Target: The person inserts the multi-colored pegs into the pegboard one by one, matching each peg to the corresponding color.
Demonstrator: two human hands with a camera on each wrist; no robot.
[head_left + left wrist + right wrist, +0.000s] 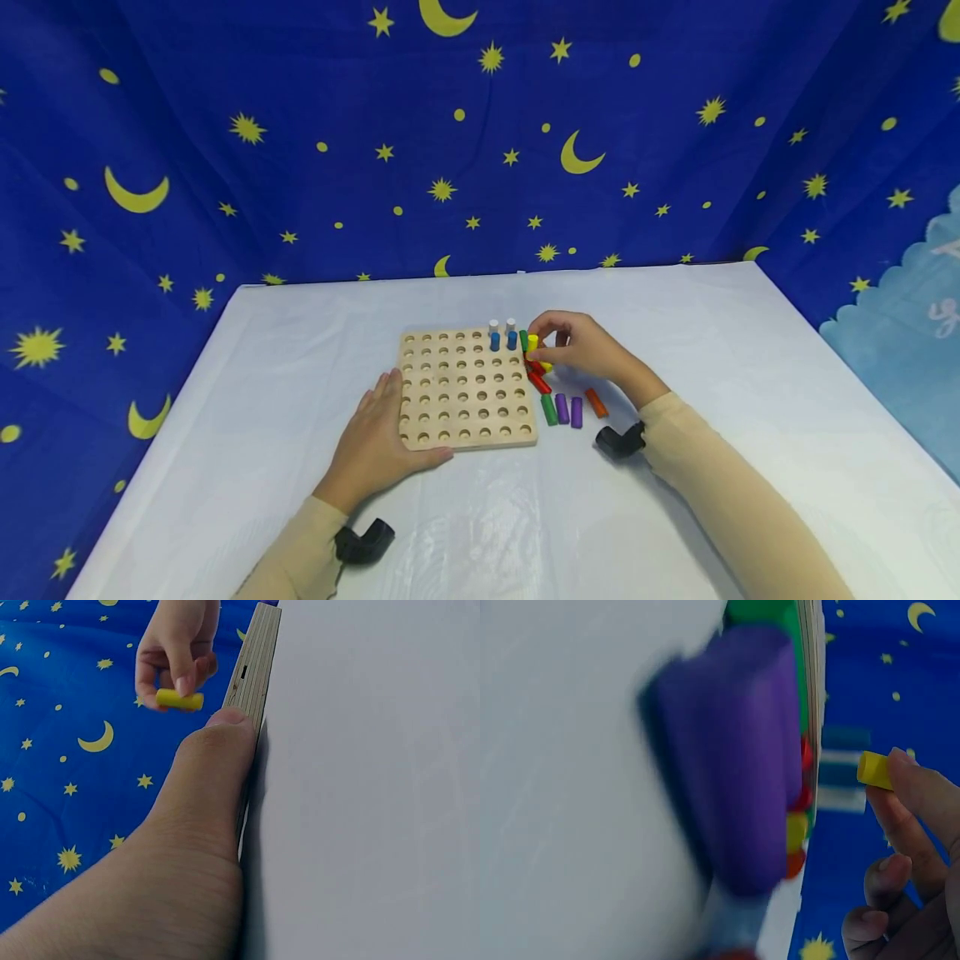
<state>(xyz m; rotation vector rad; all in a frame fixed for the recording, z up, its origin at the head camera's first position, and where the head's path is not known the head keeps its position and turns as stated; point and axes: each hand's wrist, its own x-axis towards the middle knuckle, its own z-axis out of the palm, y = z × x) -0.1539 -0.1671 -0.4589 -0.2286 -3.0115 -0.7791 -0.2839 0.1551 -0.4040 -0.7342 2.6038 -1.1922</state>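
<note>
A wooden pegboard with rows of round holes lies on the table. Two white pegs and two blue pegs stand upright at its far right corner. My left hand rests against the board's near left corner, fingers along the left side and thumb against the front edge. Thumb and fingertips of my right hand pinch a yellow peg beside the board's right edge. In the left wrist view that peg lies roughly sideways, raised above the board's level.
Loose pegs lie along the board's right side: red, green, purple and orange, with others partly hidden by the right hand. A white cover lies over the table. Behind hangs a blue cloth with moons and stars.
</note>
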